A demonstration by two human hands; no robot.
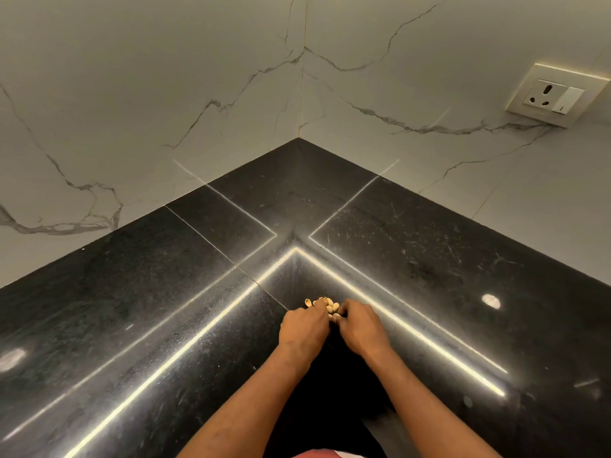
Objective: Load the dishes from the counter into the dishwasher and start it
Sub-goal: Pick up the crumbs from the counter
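1. The left hand (304, 327) and right hand (362, 328) curl their fingers over nutshells (327, 305) at their 12 o'clock on the worktop (429, 259); whether they grip any is hidden.
2. Cup both palms inward so nothing scatters.
3. No dishes or dishwasher are in view.

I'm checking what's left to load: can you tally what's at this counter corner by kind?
Dishes: 0
Pile of nut shells: 1 (single shells too clustered to count)
Hands: 2 (left hand, right hand)
Wall socket: 1
Total: 4
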